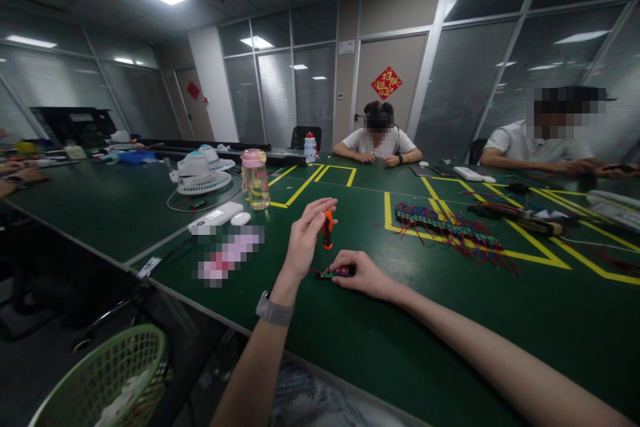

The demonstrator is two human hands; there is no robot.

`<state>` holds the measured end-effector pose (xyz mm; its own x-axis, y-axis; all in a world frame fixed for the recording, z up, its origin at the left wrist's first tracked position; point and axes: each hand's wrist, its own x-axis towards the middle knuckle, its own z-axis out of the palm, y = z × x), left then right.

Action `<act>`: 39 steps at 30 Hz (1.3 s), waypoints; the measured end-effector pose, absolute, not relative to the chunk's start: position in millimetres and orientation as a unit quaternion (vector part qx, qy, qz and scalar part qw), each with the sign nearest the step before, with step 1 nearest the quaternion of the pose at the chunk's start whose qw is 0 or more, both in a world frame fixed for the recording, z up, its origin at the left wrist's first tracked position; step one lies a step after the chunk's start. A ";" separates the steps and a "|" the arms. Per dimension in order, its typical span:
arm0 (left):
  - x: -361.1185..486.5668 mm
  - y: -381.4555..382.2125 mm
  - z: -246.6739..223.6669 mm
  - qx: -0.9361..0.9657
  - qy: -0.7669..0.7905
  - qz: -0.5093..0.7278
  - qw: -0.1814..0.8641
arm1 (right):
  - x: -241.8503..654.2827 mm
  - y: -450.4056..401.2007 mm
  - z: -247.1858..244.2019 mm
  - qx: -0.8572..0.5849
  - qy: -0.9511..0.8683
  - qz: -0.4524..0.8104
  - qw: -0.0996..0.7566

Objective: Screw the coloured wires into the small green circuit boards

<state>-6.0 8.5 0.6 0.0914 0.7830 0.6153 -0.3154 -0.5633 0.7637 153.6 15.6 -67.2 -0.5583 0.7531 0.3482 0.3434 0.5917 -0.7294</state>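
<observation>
An orange and black screwdriver (327,230) stands nearly upright, its thin shaft pointing down at a small green circuit board (327,275). My left hand (307,233), with a grey band on its wrist, has its fingers around the screwdriver's handle. Low on the table, my right hand (360,273) pinches the board's right end, where thin dark and coloured wires show. The board lies on the green table (380,333). Exactly where the screwdriver's tip meets the board is too small to tell.
Left of my hands are a pink-lidded bottle (256,180), a white power bank (216,217) and white fans (203,173). Wired boards (445,227) lie in a row at the right, near yellow tape. Two people sit across the table. A green basket (107,373) stands below the table's edge.
</observation>
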 end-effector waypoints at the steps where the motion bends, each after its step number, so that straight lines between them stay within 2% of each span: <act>1: -5.1 7.5 1.7 0.597 0.176 0.637 0.455 | 153.6 16.0 -67.6 -0.331 -0.827 0.307 0.334; 3: -3.7 5.4 3.4 0.586 0.157 0.623 0.493 | 153.5 16.6 -68.2 -0.328 -0.828 0.308 0.335; 5: -3.2 4.5 3.4 0.582 0.169 0.630 0.486 | 153.5 16.6 -68.2 -0.327 -0.828 0.309 0.334; 13: -9.2 10.8 -2.0 0.605 0.262 0.681 0.318 | 154.9 14.7 -66.5 -0.332 -0.830 0.305 0.329; 19: -5.6 7.0 0.8 0.608 0.189 0.633 0.442 | 153.8 15.6 -67.8 -0.332 -0.829 0.305 0.330; 26: -9.0 9.1 -0.9 0.628 0.255 0.661 0.322 | 153.5 14.8 -65.1 -0.333 -0.830 0.304 0.328; 32: -4.7 6.6 1.3 0.608 0.178 0.626 0.455 | 153.6 14.4 -66.0 -0.330 -0.826 0.313 0.334; 39: -9.3 9.5 -1.9 0.626 0.245 0.657 0.340 | 153.8 14.8 -66.5 -0.330 -0.830 0.304 0.331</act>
